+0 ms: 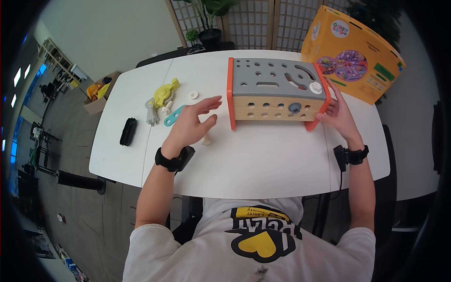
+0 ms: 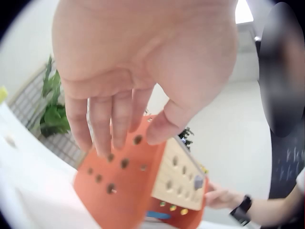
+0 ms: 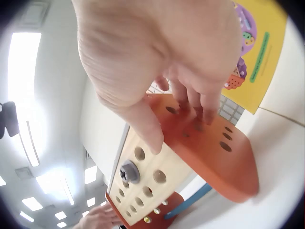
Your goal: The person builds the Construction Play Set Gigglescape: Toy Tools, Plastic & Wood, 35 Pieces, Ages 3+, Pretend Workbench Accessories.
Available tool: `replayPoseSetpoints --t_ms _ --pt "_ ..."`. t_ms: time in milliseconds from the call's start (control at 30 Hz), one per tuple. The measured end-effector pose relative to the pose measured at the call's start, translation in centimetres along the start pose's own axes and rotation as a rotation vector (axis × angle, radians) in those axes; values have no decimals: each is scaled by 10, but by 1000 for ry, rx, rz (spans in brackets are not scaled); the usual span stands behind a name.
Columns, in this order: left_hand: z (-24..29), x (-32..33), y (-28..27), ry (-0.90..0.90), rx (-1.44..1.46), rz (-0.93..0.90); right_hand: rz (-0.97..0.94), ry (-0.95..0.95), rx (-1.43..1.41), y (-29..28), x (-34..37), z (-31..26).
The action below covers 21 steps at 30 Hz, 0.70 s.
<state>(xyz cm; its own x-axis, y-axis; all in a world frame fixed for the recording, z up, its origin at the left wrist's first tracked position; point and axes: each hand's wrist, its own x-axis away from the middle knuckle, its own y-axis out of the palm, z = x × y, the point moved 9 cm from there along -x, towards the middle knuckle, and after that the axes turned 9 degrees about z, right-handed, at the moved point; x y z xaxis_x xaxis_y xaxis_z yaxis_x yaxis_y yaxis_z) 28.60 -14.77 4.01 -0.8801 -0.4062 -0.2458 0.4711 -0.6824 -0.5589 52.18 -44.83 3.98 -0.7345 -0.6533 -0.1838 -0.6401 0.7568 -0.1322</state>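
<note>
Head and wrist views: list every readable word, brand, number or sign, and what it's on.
"Giggle Scope": round logo on the yellow box.
"Cancer Society": yellow patch on the shirt.
"RELA": large shirt letters, partly folded, so the reading is uncertain.
Green label and other small print on the box: too small or blurred.
Dark board: handwriting, illegible.
Wooden toy bench: no words seen.
Numbers: none readable.

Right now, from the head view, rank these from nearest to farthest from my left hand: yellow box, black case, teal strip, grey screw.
From the left hand:
1. Teal strip, right beside it, on its left.
2. Black case, farther left.
3. Grey screw, to the right, on the wooden front.
4. Yellow box, far right, at the back.
</note>
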Motion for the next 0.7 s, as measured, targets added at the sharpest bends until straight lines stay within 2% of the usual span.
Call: replayPoseSetpoints --t_ms 133,200,267,300,400,433,500,567,633,700 --pt "-9 18 -16 -20 -415 -62 114 -66 99 -16 0 -11" --pt "-32 22 -30 8 -521 26 231 -129 182 -23 1 -18" --pt "-47 22 -47 12 -630 134 351 -349 471 -17 11 -52" --pt "-52 23 -53 102 -679 193 414 -461 617 -9 18 -70" --pt "-74 19 -54 146 -671 161 475 -855 773 36 47 -118" --pt "-81 14 -49 104 -654 77 411 -880 701 57 51 -124" --pt "-91 9 -37 22 -619 -95 114 -912 722 107 55 -120" --pt "-90 5 -37 34 -645 -88 -100 -884 747 157 58 -110" --pt "-89 2 -37 58 -643 -79 -360 -763 731 202 56 -93" --pt "-86 2 -38 87 -615 -63 -492 -773 753 240 57 -67"
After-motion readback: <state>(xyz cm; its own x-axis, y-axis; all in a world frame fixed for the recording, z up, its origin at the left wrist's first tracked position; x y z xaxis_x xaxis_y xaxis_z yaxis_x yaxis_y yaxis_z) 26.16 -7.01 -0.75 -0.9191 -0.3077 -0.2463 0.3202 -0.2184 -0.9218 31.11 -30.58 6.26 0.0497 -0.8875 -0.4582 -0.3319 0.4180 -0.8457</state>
